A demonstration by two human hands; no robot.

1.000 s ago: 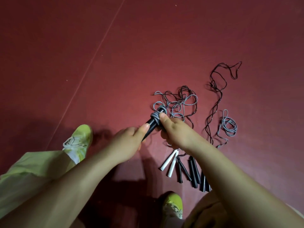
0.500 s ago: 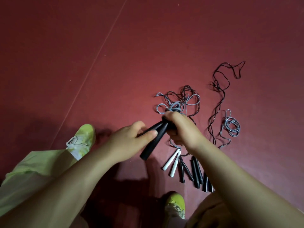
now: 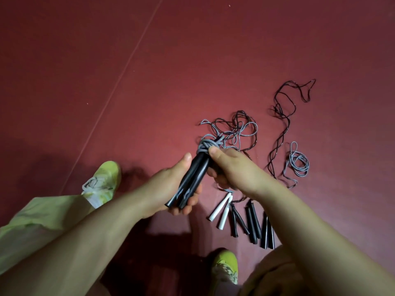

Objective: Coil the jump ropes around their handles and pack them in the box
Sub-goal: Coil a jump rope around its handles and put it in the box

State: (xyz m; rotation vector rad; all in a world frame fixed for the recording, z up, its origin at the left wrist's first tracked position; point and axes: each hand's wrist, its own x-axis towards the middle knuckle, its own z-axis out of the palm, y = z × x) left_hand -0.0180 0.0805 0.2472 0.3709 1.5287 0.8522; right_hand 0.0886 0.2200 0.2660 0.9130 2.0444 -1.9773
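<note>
Holding the butt ends of a pair of black handles (image 3: 192,184) in a curled palm, the left hand (image 3: 168,189) sits nearest the person, thumb stretched up along the shafts. The handles lie side by side, their long axis slanting from lower left, near the body, up and away to the right, so the wrapped end points away from the person. The right hand (image 3: 233,167) meets that far end from the right, its thumb and fingers closed on the upper shafts just beneath a bundle of grey rope (image 3: 206,145) wound around the handle tops. By this reading the coil is close to finished, and the right hand, being at the rope end, is the one placed to tuck or lay the last turn, while the left hand only steadies. Lower right on the red floor (image 3: 149,82), a row of spare handles waits: two white handles (image 3: 220,208) and several dark handles (image 3: 252,223) beside them. Beyond the hands, a loose tangle (image 3: 235,129) of grey and dark rope lies on the floor, with a small grey coil (image 3: 299,161) and a long dark rope (image 3: 284,116) farther right. No box is in view
</note>
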